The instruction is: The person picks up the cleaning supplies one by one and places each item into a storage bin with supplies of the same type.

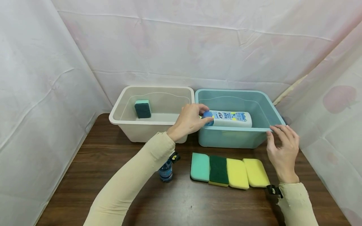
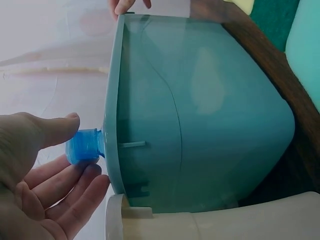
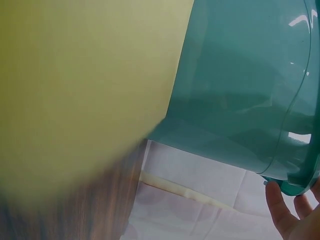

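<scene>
Left hand (image 1: 189, 119) pinches blue cap (image 1: 208, 114) of white bottle (image 1: 233, 120), lying on side in blue bin (image 1: 226, 138). Right hand (image 1: 285, 149) grips bin's near right rim. Four sponges (image 1: 218, 170) on worktop (image 1: 226, 207); another sponge (image 1: 143, 110) in beige bin (image 1: 141, 131).

White bottle (image 1: 233, 123), blue cap (image 2: 83, 146), teal bin (image 1: 226, 139), cream bin (image 1: 135, 129)

On the bench (image 1: 141, 201): two bins (image 1: 226, 139) at its far edge, two bottles (image 1: 232, 119), five sponges (image 1: 237, 173), one inside a bin.
</scene>
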Demonstrator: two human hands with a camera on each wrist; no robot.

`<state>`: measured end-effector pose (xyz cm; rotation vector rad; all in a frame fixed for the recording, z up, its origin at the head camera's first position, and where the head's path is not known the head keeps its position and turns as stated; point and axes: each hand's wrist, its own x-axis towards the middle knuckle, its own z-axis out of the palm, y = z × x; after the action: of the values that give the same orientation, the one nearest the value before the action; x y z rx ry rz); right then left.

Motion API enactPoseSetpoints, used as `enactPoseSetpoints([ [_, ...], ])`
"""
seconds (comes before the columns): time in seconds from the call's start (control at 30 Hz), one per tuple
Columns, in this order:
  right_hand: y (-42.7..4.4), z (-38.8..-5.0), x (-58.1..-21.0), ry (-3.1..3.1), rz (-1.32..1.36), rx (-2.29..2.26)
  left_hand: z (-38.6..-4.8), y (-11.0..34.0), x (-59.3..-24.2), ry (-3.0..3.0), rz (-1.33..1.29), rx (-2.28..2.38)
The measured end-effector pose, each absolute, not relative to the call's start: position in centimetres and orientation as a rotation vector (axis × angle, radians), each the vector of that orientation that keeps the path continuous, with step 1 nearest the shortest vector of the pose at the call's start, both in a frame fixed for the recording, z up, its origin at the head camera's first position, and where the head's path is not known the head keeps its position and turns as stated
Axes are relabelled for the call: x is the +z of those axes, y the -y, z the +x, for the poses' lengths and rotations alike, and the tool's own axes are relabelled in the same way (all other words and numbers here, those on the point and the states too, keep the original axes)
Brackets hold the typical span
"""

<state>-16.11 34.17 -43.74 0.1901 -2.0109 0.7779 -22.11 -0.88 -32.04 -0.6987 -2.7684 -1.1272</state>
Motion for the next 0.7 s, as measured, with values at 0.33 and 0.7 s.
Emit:
enactPoseSetpoints([
  [0.33, -34.07, -16.11, -43.77, 2.011, 0.195, 0.776, -22.1, 0.89, -32.07, 2.801, -0.7, -1.083],
  [0.7, -34.1, -16.19, -43.71, 2.007, 0.202, 0.776, -22.09, 0.67, -32.52, 2.833, -0.751, -0.913],
])
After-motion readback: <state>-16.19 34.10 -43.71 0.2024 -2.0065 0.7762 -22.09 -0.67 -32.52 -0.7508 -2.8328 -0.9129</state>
